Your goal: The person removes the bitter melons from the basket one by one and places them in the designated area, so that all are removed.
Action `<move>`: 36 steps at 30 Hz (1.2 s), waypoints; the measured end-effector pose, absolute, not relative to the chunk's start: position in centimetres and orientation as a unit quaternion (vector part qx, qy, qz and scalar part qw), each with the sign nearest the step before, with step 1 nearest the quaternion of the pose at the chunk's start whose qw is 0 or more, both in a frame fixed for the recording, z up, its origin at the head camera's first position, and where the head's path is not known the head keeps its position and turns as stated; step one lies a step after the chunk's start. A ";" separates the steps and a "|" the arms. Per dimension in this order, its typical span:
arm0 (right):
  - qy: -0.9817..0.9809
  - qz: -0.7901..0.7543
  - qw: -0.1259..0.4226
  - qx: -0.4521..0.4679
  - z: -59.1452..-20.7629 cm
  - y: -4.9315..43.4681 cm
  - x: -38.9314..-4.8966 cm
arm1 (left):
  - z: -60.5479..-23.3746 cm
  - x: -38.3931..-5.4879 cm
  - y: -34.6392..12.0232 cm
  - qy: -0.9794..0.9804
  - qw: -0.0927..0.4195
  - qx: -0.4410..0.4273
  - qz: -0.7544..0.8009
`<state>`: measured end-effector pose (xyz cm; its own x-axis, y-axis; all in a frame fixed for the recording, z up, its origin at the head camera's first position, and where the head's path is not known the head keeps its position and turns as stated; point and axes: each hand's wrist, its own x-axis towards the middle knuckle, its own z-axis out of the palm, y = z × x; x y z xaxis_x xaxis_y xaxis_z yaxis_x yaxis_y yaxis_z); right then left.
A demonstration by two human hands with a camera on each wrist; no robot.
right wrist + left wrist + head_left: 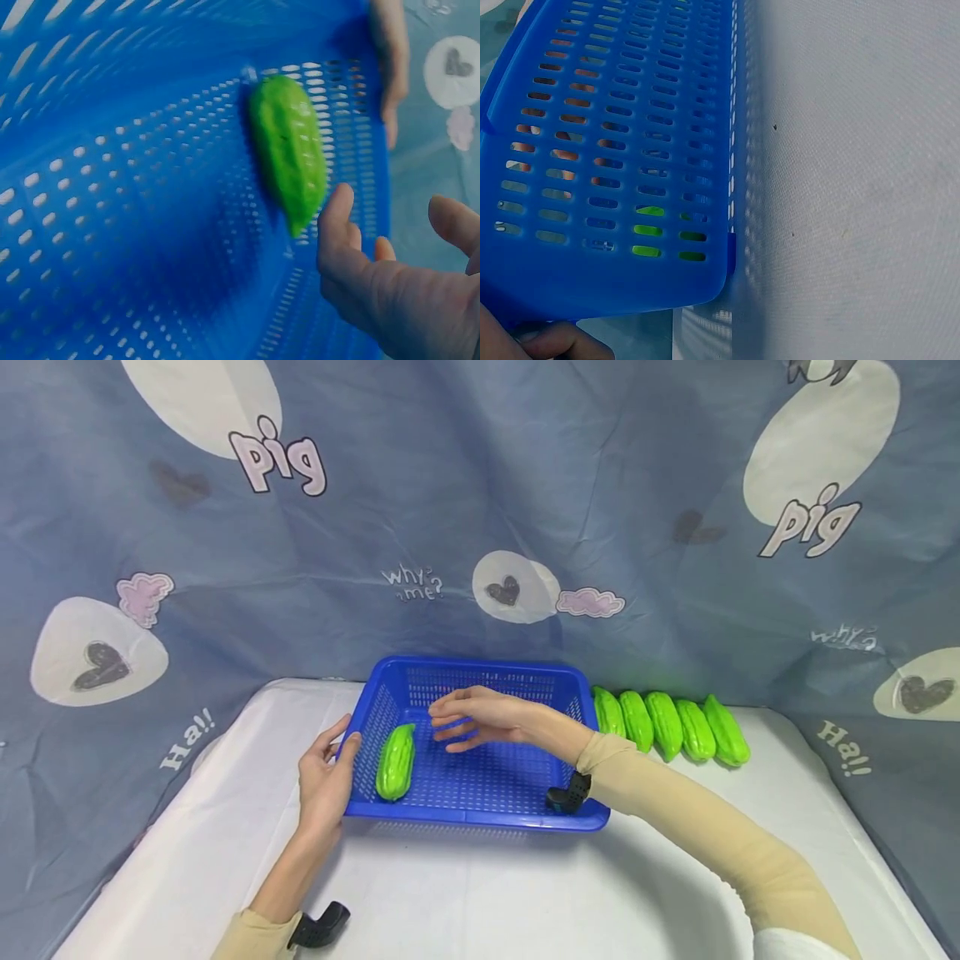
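A blue plastic basket point(480, 817) with slotted walls stands on the white-covered table. My left hand point(327, 777) grips its left rim, thumb on the near side; in the left wrist view its fingers point(562, 341) curl at the basket's corner. One glossy green bitter melon point(396, 762) lies inside along the left wall. Over the middle of the basket hovers my right hand point(480, 714), fingers apart and gently bent, holding nothing. The right wrist view has that same bitter melon point(289, 146) just beyond my fingertips.
Several more bitter melons point(666, 727) lie side by side in a row just right of the basket. A blue-grey printed cloth point(450, 510) hangs behind the table. White tabletop point(480, 902) stretches in front of the basket.
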<state>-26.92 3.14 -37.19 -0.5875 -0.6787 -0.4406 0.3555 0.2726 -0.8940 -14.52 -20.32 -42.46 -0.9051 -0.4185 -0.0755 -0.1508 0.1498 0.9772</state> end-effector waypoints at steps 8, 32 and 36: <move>0.691 -0.547 0.457 -0.122 -38.7 1.5 -26.3 | -42.5 -14.7 -20.2 -0.750 0.114 0.187 -0.624; 0.706 -0.543 0.444 -0.098 -40.9 -2.8 -26.4 | -42.5 -14.7 -20.3 -0.751 0.103 0.180 -0.627; 0.709 -0.536 0.448 -0.099 -41.3 -3.4 -26.6 | -42.4 -14.6 -20.4 -0.748 0.096 0.185 -0.630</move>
<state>-26.64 -3.38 -41.26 -0.5791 -0.6207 -0.5285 0.3397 0.4056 -0.8486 -14.61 -20.41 -42.42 -0.9129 -0.3981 -0.0897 -0.1562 0.1380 0.9780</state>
